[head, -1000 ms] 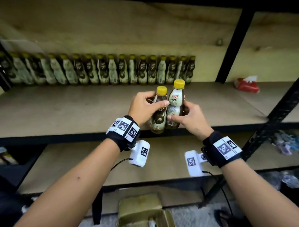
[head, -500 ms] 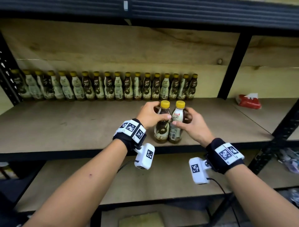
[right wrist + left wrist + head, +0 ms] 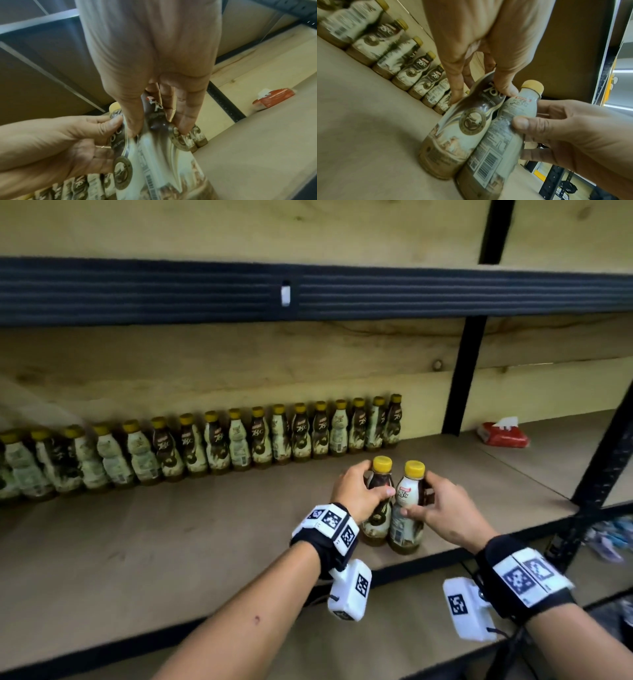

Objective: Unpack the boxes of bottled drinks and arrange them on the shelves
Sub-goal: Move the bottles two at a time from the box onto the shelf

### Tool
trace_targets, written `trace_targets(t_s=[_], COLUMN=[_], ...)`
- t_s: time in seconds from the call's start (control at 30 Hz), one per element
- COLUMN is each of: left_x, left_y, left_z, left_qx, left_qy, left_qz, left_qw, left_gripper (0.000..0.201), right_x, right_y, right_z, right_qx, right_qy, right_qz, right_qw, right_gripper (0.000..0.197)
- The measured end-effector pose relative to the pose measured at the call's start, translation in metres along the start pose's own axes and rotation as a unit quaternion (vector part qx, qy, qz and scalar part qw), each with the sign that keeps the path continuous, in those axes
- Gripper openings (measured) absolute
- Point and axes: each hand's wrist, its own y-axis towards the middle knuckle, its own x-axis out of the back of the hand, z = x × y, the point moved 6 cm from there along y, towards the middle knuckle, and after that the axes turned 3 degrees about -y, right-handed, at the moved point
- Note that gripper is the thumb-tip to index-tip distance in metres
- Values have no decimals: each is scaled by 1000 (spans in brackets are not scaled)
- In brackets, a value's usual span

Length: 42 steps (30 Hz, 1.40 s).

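Two yellow-capped coffee bottles stand side by side near the front edge of the wooden shelf [image 3: 171,542]. My left hand [image 3: 366,491] grips the dark-labelled left bottle [image 3: 376,522] round its neck. My right hand [image 3: 428,505] grips the white-labelled right bottle [image 3: 406,525] at its waist. In the left wrist view the left bottle [image 3: 467,125] and the right bottle [image 3: 501,135] touch each other, their bases at the board. A long row of the same bottles [image 3: 239,440] lines the back wall. The right wrist view shows my right hand's fingers [image 3: 185,121] on the right bottle [image 3: 154,155].
A red packet with a white tissue [image 3: 501,434] lies on the shelf at the far right. A black upright post [image 3: 462,378] stands behind, and a slanted black post [image 3: 606,460] at the right edge. The dark beam of the upper shelf [image 3: 308,292] runs overhead. Bare board lies between row and front edge.
Both hands carried the two bottles from in front of the shelf edge onto the shelf board. The head view tilted upward, and the floor box dropped out of sight.
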Motion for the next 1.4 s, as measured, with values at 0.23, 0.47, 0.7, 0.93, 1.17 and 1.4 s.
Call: trace_targets(t_s=[0.23, 0.47, 0.7, 0.93, 1.17, 1.4], left_x=[-50, -117, -171, -173, -157, -154], left_y=[56, 148, 263, 324, 340, 339], left_z=[-1, -24, -21, -9, -2, -3], left_qx=[18, 47, 22, 62, 102, 124], left_qy=[-12, 58, 174, 231, 271, 280], left_qz=[9, -21, -40, -76, -135, -120], left_qw=[1000, 997, 984, 968, 947, 944], left_gripper=[52, 40, 33, 22, 31, 29], right_x=[28, 73, 87, 74, 65, 58], right_y=[39, 136, 238, 305, 341, 358], right_z=[-38, -121, -186, -206, -201, -197], right_qx=[-49, -69, -57, -27, 2, 18], right_qy=[-8, -32, -51, -72, -47, -30], right_qz=[5, -3, -11, 15, 18, 29], right_qw=[999, 997, 997, 997, 999, 999], right_gripper=[41, 43, 37, 39, 43, 45])
